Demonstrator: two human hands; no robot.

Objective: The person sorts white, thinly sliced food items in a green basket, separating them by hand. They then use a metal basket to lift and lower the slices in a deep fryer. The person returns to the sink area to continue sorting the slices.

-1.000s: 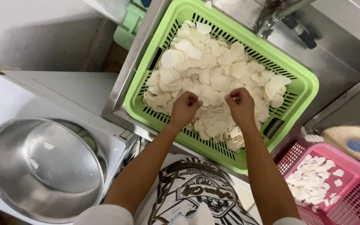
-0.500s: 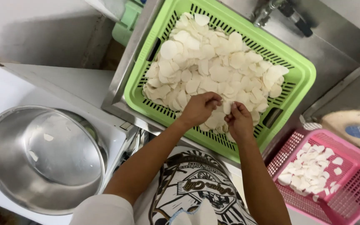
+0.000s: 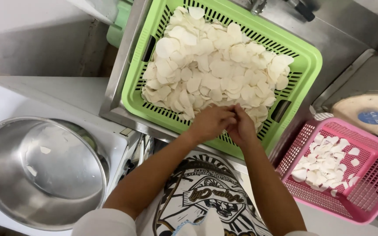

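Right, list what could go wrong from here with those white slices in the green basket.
1. The pale white slices are heaped up to the rim of the green slotted plastic basket; with the left hand and right hand working together at the near edge, some may spill over.
2. Both hands sit close together, so what they grip is hidden; slices may snap.
3. The pink slotted plastic basket sits close by on the right; an elbow could knock it.
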